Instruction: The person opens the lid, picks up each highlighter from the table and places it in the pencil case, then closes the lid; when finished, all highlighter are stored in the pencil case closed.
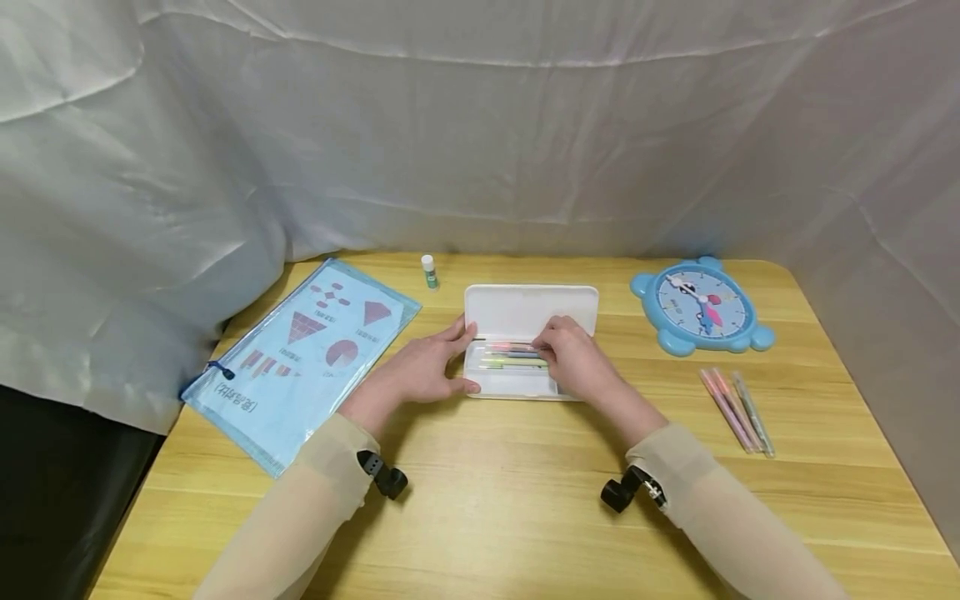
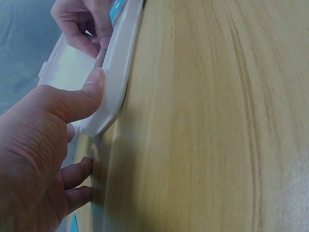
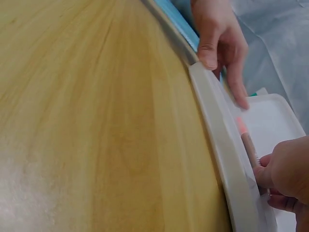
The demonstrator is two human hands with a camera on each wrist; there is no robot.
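My left hand (image 1: 426, 367) spreads thumb and finger across the case's (image 1: 517, 308) end, presumably steadying it while my right hand (image 1: 579, 357) pinches a pen (image 3: 248, 144) at the case. The right wrist view exposes that pinch; only the head view shows loose pens (image 1: 737, 411) on the worktop (image 1: 487, 500).

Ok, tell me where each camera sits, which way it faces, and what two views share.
Head: worn on the head, facing forward and down at the table and white case; left hand, right hand and sleeves show.
Left wrist: worn there, facing along the case; the left hand looms at left, the right hand is at the top.
Right wrist: worn there, facing along the case oppositely; the right hand, lower right, holds a pen; the left hand is at the top.
Shared: both wrist views show both hands and the case.
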